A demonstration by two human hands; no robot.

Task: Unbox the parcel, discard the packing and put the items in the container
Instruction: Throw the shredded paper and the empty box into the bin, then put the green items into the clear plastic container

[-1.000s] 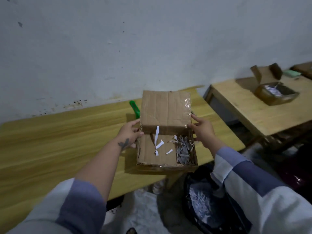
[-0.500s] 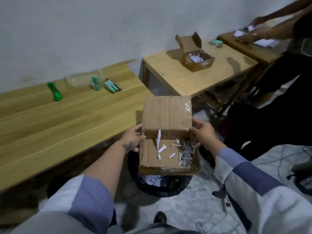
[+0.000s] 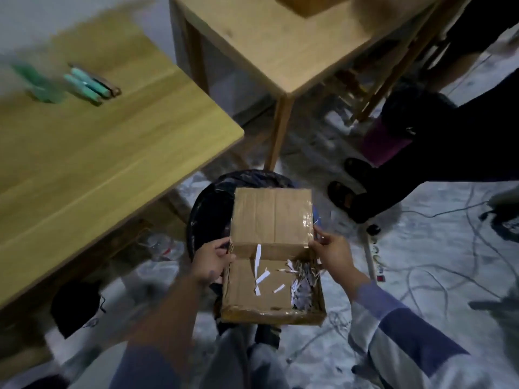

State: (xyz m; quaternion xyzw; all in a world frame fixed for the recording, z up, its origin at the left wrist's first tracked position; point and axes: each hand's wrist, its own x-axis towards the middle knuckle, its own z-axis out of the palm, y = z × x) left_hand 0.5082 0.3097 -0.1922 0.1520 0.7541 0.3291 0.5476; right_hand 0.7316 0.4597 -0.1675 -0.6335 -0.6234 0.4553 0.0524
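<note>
Sleeves [image 3: 407, 341] in grey and blue fill the bottom edge, the left one blurred; just beyond them an open cardboard box [image 3: 258, 293] is held in the air over a bin lined with a black bag [image 3: 207, 203], which stands on the floor beside the table corner; the left hand [image 3: 212, 261] grips the box's left wall near the hinge of the lid, fingers curled round the edge; the right hand [image 3: 334, 252] pinches the right wall at the same height, thumb and fingers closed on the cardboard; the lid [image 3: 271, 219] stands up and tilts away, shiny tape along its right edge; inside the box, shredded paper [image 3: 302, 284] is heaped against the right wall, with a few loose white strips [image 3: 262, 276] on the bare bottom. Farther off to the left is a long wooden table [image 3: 112, 153]; on its far part lie teal pens [image 3: 84, 85] side by side, and just left of them a green thing too blurred to name; a smaller wooden table [image 3: 283, 43] stands behind the bin; at the right another person's dark legs and sandals [image 3: 348, 192] rest on a pale floor strewn with cables [image 3: 438, 276].
</note>
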